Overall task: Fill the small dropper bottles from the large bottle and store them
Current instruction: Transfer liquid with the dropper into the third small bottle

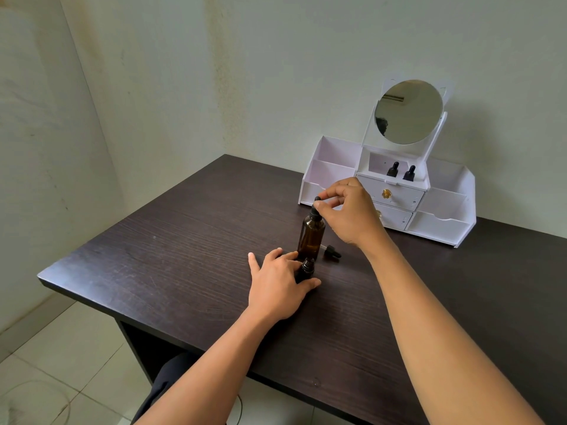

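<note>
Large bottle: I see the tall amber glass bottle [310, 237] upright mid-tabletop [184, 240]. It is rigid and smooth, and I judge it breakable.
Right hand [346, 216]: thumb and forefinger pinch the soft black rubber dropper bulb [316, 200] at its neck.
Small bottle: the small dark glass dropper bottle [306, 268] stands just in front, its neck apparently open. It is likely light and tippy.
Left hand [276, 280]: fingers curl round its body, steadying it.
Loose cap: the black dropper cap [332, 252] lies beside the amber bottle.
Storage: the white mirrored organiser [441, 222] is at the far edge, with two capped dropper bottles [393, 169] in its middle compartment.

Dark wood table [153, 240], amber bottle [310, 237], small bottle [306, 269], loose dropper [332, 252], white organizer [441, 223]
</note>
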`<action>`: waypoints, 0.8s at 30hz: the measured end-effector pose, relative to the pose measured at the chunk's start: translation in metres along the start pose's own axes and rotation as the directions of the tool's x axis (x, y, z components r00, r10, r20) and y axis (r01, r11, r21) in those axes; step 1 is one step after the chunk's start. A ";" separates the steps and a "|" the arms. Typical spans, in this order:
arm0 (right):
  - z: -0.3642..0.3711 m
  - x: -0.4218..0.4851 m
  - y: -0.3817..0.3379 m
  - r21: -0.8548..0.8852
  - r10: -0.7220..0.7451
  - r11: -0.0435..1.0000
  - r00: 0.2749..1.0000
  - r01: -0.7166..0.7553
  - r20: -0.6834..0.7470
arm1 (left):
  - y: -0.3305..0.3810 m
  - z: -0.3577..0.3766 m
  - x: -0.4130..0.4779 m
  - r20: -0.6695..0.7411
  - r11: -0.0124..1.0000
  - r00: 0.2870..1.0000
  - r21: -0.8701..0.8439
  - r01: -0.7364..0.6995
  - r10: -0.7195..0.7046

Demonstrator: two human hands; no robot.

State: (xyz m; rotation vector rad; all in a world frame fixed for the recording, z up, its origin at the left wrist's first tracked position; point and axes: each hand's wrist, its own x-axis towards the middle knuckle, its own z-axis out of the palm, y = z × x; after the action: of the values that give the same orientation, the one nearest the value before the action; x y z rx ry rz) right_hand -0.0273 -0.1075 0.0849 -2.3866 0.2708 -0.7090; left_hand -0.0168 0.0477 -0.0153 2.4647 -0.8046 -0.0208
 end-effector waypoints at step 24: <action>-0.050 -0.010 -0.036 0.341 -0.069 0.924 0.953 0.173 -0.296 | 0.000 -0.001 -0.002 -0.014 1.000 1.000 -0.027 -0.002 0.001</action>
State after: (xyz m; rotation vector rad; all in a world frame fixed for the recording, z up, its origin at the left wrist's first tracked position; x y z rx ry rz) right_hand -0.0624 -0.1014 0.1363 -1.9605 0.0931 -1.0594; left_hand -0.0186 0.0492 -0.0145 2.4365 -0.7952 -0.0133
